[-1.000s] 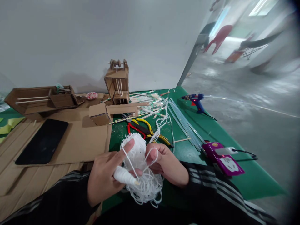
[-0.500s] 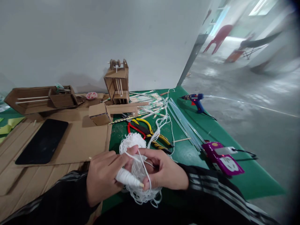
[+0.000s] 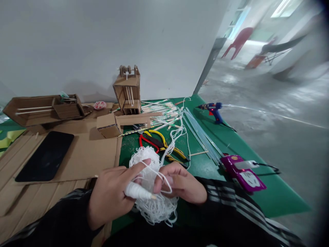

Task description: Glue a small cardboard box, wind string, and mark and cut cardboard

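My left hand (image 3: 113,192) is closed around a stick wound thickly with white string (image 3: 138,190); the bare wooden tip of the stick (image 3: 153,197) points right. A strand runs over the left index finger to my right hand (image 3: 181,181), whose thumb and fingers pinch the white string (image 3: 164,178) in a small loop. Under and behind both hands lies a loose, tangled heap of the same white string (image 3: 159,209). Just beyond it are yellow-and-black pliers (image 3: 180,153) and a red-handled tool (image 3: 149,143).
A black tablet (image 3: 45,156) rests on cardboard (image 3: 97,151) at left. Cardboard box models (image 3: 128,91) stand along the wall. Wooden sticks (image 3: 164,111), clear glue sticks (image 3: 200,132), a blue glue gun (image 3: 214,109) and a purple power strip (image 3: 243,173) lie on the green table (image 3: 277,195).
My right hand has turned and drawn slightly away from the stick's tip, its fingers now curled over the string. The wound stick has shifted a little left and up with my left hand.
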`<state>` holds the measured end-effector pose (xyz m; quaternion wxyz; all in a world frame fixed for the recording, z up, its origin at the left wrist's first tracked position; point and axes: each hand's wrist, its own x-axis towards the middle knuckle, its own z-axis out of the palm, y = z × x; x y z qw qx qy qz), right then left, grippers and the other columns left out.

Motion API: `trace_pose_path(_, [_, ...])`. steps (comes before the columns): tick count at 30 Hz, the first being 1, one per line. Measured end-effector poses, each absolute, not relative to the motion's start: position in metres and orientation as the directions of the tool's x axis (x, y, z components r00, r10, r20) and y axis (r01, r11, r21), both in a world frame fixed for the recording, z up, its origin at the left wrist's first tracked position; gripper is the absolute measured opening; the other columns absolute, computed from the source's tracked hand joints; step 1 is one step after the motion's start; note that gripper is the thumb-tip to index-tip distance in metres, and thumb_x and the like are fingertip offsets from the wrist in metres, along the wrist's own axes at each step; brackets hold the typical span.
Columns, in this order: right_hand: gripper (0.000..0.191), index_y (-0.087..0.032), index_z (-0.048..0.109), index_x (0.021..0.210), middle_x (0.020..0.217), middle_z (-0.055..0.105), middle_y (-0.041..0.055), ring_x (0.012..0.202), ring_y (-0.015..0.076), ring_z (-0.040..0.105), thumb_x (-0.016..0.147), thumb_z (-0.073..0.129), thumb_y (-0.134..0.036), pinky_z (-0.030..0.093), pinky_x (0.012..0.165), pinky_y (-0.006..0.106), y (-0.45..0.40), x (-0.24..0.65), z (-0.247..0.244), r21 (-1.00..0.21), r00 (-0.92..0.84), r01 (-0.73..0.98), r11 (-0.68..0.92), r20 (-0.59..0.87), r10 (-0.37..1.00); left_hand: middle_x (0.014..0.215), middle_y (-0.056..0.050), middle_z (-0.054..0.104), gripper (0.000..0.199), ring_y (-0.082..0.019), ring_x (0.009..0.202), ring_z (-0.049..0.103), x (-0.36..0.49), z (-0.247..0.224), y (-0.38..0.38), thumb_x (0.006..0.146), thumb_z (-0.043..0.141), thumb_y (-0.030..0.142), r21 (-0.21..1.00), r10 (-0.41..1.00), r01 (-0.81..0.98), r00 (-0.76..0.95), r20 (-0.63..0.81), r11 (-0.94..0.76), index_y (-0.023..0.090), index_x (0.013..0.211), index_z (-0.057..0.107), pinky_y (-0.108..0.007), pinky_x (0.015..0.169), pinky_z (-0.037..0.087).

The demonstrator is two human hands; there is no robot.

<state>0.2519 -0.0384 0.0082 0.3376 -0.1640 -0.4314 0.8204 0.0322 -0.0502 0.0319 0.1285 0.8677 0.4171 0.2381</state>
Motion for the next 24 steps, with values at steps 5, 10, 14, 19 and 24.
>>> trace_pose_path(5, [0.023,-0.014,0.074,0.083,0.043,0.03,-0.0089,0.037,0.0047,0.02,0.085,0.062,-0.033,0.016,0.04,0.02,-0.038,0.255,0.004,-0.819,-0.674,-0.443,-0.364,0.037,0.738,0.092,0.003,0.077,0.036,-0.019,0.078,0.072,0.029,0.038,-0.046,0.076,0.055,0.011,0.559,0.864,0.685,0.488,0.122,-0.466,0.03,0.104,0.066,-0.026,0.066,0.05])
trace_pose_path(10, [0.025,-0.014,0.078,0.086,0.053,0.048,-0.0022,0.045,0.0059,0.032,0.087,0.054,-0.014,0.023,0.044,0.021,-0.043,0.252,0.015,-0.961,-0.576,-0.276,0.026,0.187,0.796,0.091,-0.002,0.078,0.043,-0.026,0.078,0.073,0.03,0.033,-0.046,0.076,0.056,0.015,0.403,0.886,0.795,0.449,0.112,-0.454,0.029,0.114,0.067,-0.033,0.069,0.051])
trace_pose_path(14, [0.03,-0.015,0.075,0.109,0.052,0.04,-0.0047,0.044,0.0052,0.026,0.089,0.053,-0.013,0.023,0.041,0.019,-0.046,0.25,0.015,-0.943,-0.552,-0.159,0.293,0.331,0.765,0.094,-0.001,0.078,0.046,-0.027,0.083,0.073,0.033,0.035,-0.047,0.076,0.053,0.014,0.328,0.907,0.851,0.417,0.054,-0.411,0.033,0.116,0.066,-0.036,0.073,0.051])
trace_pose_path(19, [0.03,-0.014,0.074,0.111,0.049,0.037,-0.0063,0.042,0.005,0.024,0.085,0.059,-0.015,0.022,0.04,0.019,-0.044,0.249,0.013,-0.91,-0.503,0.002,0.415,0.358,0.787,0.095,0.0,0.078,0.04,-0.026,0.081,0.073,0.034,0.038,-0.047,0.081,0.051,0.018,0.234,0.913,0.885,0.407,0.037,-0.404,0.033,0.115,0.066,-0.035,0.067,0.05])
trace_pose_path(24, [0.027,-0.011,0.076,0.104,0.05,0.043,-0.0054,0.042,0.0045,0.026,0.082,0.061,-0.016,0.023,0.04,0.018,-0.042,0.245,0.02,-0.89,-0.45,0.143,0.434,0.332,0.829,0.091,0.001,0.078,0.04,-0.026,0.075,0.072,0.033,0.034,-0.045,0.081,0.053,0.02,0.133,0.909,0.901,0.402,0.106,-0.414,0.033,0.117,0.064,-0.032,0.059,0.045])
